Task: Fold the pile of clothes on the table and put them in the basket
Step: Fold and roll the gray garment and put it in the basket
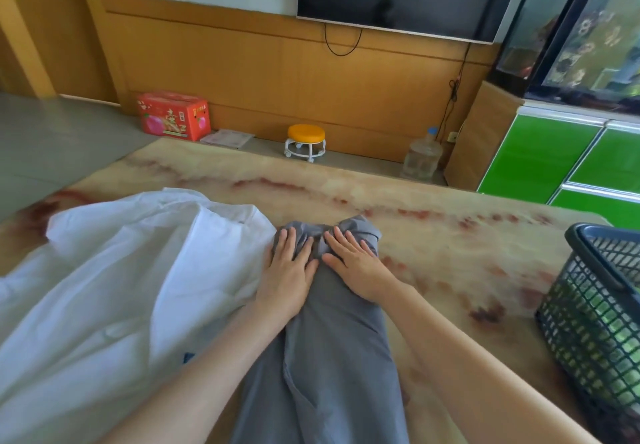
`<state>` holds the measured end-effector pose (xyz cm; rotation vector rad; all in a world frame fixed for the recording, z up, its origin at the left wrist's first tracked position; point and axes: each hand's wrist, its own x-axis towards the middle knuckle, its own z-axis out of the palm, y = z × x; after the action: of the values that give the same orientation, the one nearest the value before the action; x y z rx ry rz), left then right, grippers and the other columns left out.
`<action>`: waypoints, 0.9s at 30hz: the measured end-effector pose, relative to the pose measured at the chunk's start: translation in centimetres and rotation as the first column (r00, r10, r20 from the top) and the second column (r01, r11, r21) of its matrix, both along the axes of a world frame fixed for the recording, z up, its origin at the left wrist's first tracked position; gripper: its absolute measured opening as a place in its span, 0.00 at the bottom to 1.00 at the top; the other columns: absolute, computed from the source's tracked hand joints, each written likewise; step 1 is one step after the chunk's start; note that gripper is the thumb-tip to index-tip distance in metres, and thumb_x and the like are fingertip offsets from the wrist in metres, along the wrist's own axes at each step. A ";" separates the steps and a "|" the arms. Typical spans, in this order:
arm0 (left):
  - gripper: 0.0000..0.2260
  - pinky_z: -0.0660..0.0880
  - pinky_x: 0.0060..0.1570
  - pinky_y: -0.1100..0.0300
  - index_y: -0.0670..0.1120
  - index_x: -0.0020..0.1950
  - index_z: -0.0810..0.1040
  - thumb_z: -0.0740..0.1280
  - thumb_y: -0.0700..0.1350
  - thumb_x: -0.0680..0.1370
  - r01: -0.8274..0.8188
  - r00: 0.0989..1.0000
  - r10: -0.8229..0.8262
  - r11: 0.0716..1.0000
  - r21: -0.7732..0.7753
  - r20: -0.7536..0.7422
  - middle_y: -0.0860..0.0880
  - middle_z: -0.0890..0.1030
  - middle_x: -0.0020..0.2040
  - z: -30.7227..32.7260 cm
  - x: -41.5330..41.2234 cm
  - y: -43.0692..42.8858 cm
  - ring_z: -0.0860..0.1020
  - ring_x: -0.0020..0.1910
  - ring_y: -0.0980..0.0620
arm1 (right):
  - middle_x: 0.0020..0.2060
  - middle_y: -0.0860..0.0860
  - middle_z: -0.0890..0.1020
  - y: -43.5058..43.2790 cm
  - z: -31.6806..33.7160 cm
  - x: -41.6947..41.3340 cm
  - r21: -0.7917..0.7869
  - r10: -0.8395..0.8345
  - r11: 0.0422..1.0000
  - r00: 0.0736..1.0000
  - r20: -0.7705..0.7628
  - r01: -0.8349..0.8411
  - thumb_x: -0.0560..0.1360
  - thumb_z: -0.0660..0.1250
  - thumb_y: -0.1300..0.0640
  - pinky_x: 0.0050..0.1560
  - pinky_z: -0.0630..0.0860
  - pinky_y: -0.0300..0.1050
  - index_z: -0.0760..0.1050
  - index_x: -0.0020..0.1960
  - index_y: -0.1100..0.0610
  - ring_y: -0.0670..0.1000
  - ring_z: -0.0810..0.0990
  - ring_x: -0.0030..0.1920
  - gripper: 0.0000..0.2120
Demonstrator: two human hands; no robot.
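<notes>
While left hand presses trousers, right hand flattens.

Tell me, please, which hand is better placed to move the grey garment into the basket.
Probably the right hand: the basket stands on its side. Both hands press flat on the grey garment, but the left hand lies by the white garment, farther away.

I can make out only yellow characters printed on the front of the red carton, and they are too blurred for me to read from here.
</notes>
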<state>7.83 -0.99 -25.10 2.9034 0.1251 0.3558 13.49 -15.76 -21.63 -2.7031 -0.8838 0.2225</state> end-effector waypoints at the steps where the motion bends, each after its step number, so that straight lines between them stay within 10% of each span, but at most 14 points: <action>1: 0.30 0.63 0.67 0.44 0.44 0.69 0.73 0.45 0.56 0.76 -0.022 0.999 0.021 1.000 0.019 0.048 0.39 0.68 0.71 -0.2 0.0 -0.2 0.65 0.71 0.41 | 0.77 0.46 0.43 0.1 -0.6 0.3 -0.055 0.004 0.998 1.000 0.004 -0.004 0.82 0.45 0.43 0.74 0.38 0.46 0.43 0.78 0.48 0.48 0.39 0.76 0.27; 6: 0.33 0.44 0.73 0.49 0.48 0.77 0.53 0.32 0.57 0.75 -0.073 0.997 0.073 0.997 0.016 -0.034 0.45 0.49 0.78 -0.4 -0.1 -0.7 0.46 0.77 0.48 | 0.77 0.45 0.41 0.6 -1.5 0.8 -0.158 -0.007 0.987 1.000 0.012 0.009 0.82 0.42 0.43 0.75 0.38 0.47 0.39 0.77 0.47 0.48 0.38 0.76 0.26; 10: 0.25 0.39 0.72 0.47 0.49 0.78 0.46 0.45 0.56 0.82 -0.043 0.993 0.045 0.999 0.024 -0.112 0.44 0.41 0.77 1.5 -0.9 -0.4 0.39 0.76 0.47 | 0.77 0.46 0.45 0.1 0.5 -0.3 0.062 -0.048 0.997 0.994 -0.094 0.054 0.82 0.49 0.45 0.74 0.40 0.47 0.46 0.78 0.48 0.50 0.41 0.77 0.26; 16: 0.16 0.47 0.73 0.55 0.53 0.69 0.70 0.57 0.48 0.81 0.170 0.985 -0.160 0.923 -0.345 0.059 0.54 0.65 0.73 5.5 -10.0 -2.1 0.54 0.75 0.57 | 0.65 0.49 0.73 -5.6 3.2 -11.3 0.515 -0.266 0.789 0.942 -0.207 0.336 0.79 0.62 0.56 0.61 0.61 0.36 0.76 0.62 0.50 0.52 0.69 0.67 0.13; 20: 0.16 0.43 0.74 0.58 0.56 0.69 0.69 0.58 0.47 0.81 0.331 0.924 -0.381 0.834 -0.441 -0.027 0.63 0.65 0.68 5.8 -19.4 -4.0 0.49 0.69 0.68 | 0.45 0.42 0.82 -11.9 3.0 -22.4 0.347 -0.308 0.837 0.889 -0.338 0.422 0.76 0.67 0.54 0.48 0.76 0.38 0.78 0.47 0.41 0.44 0.80 0.45 0.07; 27: 0.26 0.43 0.73 0.55 0.57 0.75 0.57 0.59 0.42 0.80 0.329 0.927 -0.366 0.900 -0.286 -0.083 0.57 0.65 0.68 3.1 -26.9 -6.1 0.58 0.72 0.58 | 0.39 0.40 0.74 -14.7 1.9 -30.6 0.016 -0.363 0.926 0.901 -0.238 0.377 0.72 0.69 0.47 0.55 0.62 0.37 0.69 0.36 0.39 0.46 0.74 0.48 0.11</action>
<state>-19.06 -7.09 -22.02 2.6070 -0.3022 0.0706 -17.10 -30.46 -19.70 -2.6518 -0.2944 0.4067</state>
